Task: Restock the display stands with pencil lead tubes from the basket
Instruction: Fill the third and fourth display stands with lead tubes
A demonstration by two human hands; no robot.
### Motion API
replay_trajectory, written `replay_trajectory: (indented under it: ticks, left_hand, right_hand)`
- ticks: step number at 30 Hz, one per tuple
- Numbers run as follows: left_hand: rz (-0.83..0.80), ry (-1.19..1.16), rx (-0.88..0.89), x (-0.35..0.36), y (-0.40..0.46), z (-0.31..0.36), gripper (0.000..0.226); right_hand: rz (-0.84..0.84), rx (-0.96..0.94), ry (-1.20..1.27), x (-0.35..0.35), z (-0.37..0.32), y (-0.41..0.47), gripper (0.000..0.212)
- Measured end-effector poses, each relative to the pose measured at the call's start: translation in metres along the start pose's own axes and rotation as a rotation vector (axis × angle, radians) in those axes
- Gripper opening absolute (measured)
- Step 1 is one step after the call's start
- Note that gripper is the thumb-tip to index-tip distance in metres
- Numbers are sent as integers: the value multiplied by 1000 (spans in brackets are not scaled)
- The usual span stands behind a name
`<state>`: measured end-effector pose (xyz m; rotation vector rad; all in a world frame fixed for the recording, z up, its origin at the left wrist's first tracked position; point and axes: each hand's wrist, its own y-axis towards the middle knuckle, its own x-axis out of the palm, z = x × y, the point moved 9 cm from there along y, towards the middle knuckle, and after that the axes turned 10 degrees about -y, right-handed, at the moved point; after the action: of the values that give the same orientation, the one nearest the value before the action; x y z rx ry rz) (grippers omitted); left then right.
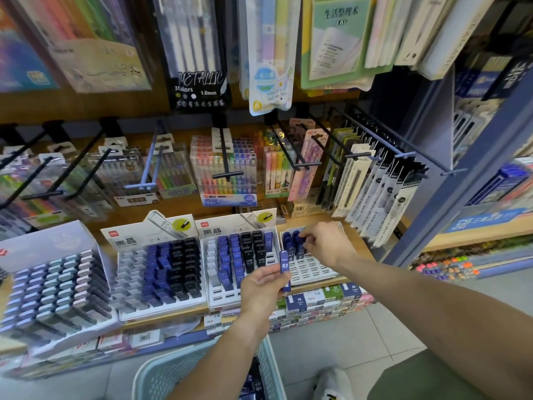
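At the right end of the wooden shelf (357, 235), the person's right hand (323, 241) reaches over the rightmost display stand (311, 269), fingers curled and pinching a blue lead tube (300, 241) among those at its back rows. Left hand (262, 287) hovers by the front edge, gripping an upright blue tube marked 0.3 (285, 269) between thumb and fingers. Below the shelf's front edge sits the pale green basket (173, 370), more tubes visible inside.

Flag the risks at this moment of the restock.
1. The right hand works among tightly packed blue tubes at the back of the rightmost stand; neighbours may topple.
2. The left hand pinches the 0.3 tube only near its lower end; it could slip and miss the basket.
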<state>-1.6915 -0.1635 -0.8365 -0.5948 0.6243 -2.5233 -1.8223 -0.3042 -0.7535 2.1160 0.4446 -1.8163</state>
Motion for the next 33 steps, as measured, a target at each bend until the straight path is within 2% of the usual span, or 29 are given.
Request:
replay_trajectory:
  ticks: [2,5,6,10,12,13,15,18,21,25,33]
  left_hand:
    - [0,7,12,1,-1,2,28]
    - [-5,13,27,5,1,4,27]
    - [-8,17,33,7,1,5,27]
    - [-29,39,69,19,4,7,28]
    - [-71,155,150,29,3,12,31]
    - [-89,292,214,32,1,15,31]
    - [-141,715,398,41,-5,21,34]
    - [-279,1283,704,59,-13,11,57]
    - [-341,1584,735,62,-17,-2,77]
    - [-352,1724,718,58,-19,-7,78]
    - [-373,1730,672,55,-14,-8,83]
  right_hand:
    - [3,47,133,-8,-1,0,19]
    - [-244,66,531,2,-14,-11,15]
    - [-293,37,578,3,-20,-15,18]
    - [-238,11,504,-13,-14,-15,19]
    - [-168,38,442,-20,1,-9,20]
    - [-136,46,383,-22,10,-6,21]
    - [-94,49,267,-23,22,-2,23]
    - [-66,28,118,-19,28,0,23]
    - [-76,16,88,-13,27,0,18]
    - [-82,-26,58,-9,19,0,17]
    - [-108,5,120,-5,18,0,19]
